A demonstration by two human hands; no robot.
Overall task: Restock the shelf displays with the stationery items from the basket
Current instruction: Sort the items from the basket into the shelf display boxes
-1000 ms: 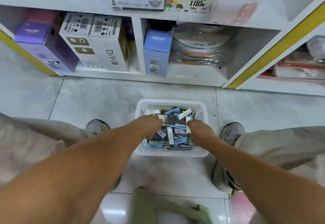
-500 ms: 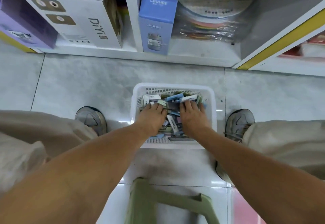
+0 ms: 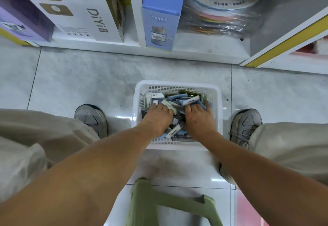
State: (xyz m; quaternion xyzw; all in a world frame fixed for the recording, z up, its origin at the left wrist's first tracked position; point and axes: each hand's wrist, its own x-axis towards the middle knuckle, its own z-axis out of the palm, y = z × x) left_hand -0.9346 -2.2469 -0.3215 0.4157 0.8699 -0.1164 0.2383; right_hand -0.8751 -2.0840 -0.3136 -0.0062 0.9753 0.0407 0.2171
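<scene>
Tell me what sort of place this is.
Most likely a stationery or general-goods shop aisle. Low white shelves hold boxed retail goods such as a blue CRUHRE box, and a white basket of small packaged items sits on the tiled floor.

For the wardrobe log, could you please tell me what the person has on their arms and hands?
Both forearms are bare to the frame edge: no sleeves in view. The left hand and right hand wear no gloves, and no watch, ring or wristband shows. Lower down, loose beige trousers and grey trainers are visible.
</scene>
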